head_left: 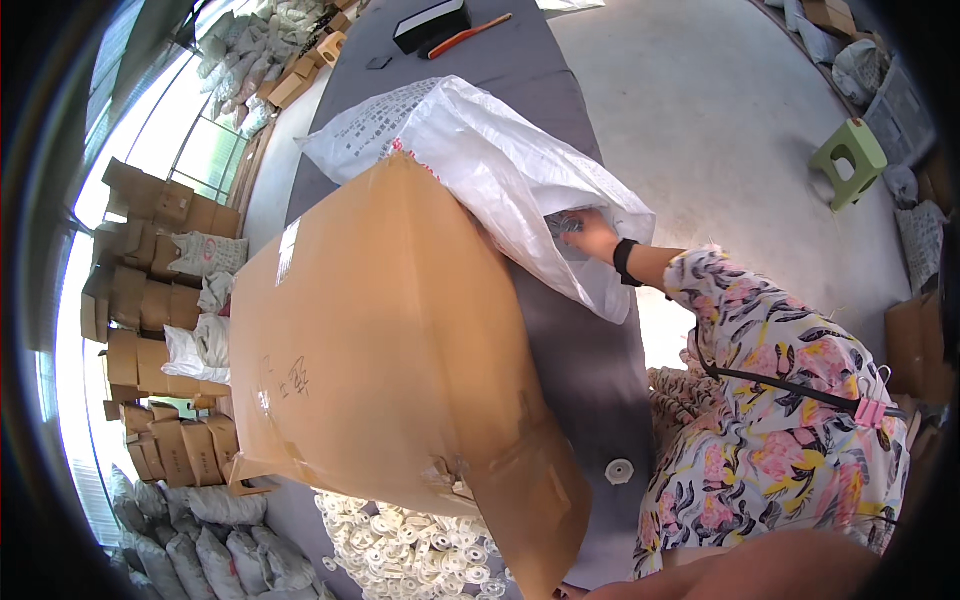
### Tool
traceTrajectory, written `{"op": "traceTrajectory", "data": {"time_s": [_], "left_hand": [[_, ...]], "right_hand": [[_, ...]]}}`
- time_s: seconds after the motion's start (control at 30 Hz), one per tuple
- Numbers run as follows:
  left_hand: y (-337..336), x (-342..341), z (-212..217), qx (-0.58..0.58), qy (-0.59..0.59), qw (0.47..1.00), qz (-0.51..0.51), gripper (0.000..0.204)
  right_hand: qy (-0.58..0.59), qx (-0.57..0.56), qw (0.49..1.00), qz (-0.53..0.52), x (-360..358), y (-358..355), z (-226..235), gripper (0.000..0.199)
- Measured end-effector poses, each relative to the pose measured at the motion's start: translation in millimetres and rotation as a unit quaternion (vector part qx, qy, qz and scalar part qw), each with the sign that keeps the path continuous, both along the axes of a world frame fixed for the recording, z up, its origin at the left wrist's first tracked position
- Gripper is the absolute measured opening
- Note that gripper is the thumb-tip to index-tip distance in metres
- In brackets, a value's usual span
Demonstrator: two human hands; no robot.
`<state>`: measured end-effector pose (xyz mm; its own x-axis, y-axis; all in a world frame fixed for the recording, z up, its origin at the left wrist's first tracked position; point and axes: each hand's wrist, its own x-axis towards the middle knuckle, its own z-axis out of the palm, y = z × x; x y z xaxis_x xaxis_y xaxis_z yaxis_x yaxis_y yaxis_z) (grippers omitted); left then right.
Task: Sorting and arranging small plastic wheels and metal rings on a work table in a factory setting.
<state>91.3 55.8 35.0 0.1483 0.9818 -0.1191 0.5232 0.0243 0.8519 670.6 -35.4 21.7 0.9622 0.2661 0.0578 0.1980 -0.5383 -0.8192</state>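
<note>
- Bright daylight pours through the windows (150, 150) at left, blown out to white.
- Fisheye bending and dark vignette ring the edges.
- Centre stays sharp.

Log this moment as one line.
own forearm: at lower edge, hand out of sight | cardboard box: tilted on grey table | co-worker's hand: inside white sack | white caps: heaped below box
</note>
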Motion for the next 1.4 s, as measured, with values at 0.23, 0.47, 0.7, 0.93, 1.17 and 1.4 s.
{"op": "traceTrajectory", "data": {"time_s": [0.23, 0.47, 0.7, 0.93, 1.17, 1.4], "left_hand": [[-1, 6, -6, -0.027, -0.034, 0.998, -0.05, 0.023], [-12, 19, -18, -0.072, -0.079, 0.992, -0.069, 0.023], [-34, 50, -6, -0.174, -0.243, 0.944, -0.136, 0.036], [-24, 21, -28, -0.204, -0.315, 0.925, -0.057, 0.04], [-36, -10, -61, -0.245, -0.389, 0.879, 0.124, 0.042], [-38, -28, -70, -0.144, -0.297, 0.939, 0.092, 0.044]], "right_hand": [[0.393, 0.386, 0.831, -0.077, -36, -38, 27, 0.036], [0.618, 0.459, 0.612, 0.179, -104, -100, 4, 0.029], [0.786, 0.248, 0.468, 0.319, -271, -15, -42, 0.039], [0.787, 0.133, 0.476, 0.37, -360, 69, -43, 0.032], [0.813, 0.124, 0.481, 0.302, -406, 77, -48, 0.027], [0.577, -0.016, 0.673, 0.462, -434, 90, -34, 0.022]]}}
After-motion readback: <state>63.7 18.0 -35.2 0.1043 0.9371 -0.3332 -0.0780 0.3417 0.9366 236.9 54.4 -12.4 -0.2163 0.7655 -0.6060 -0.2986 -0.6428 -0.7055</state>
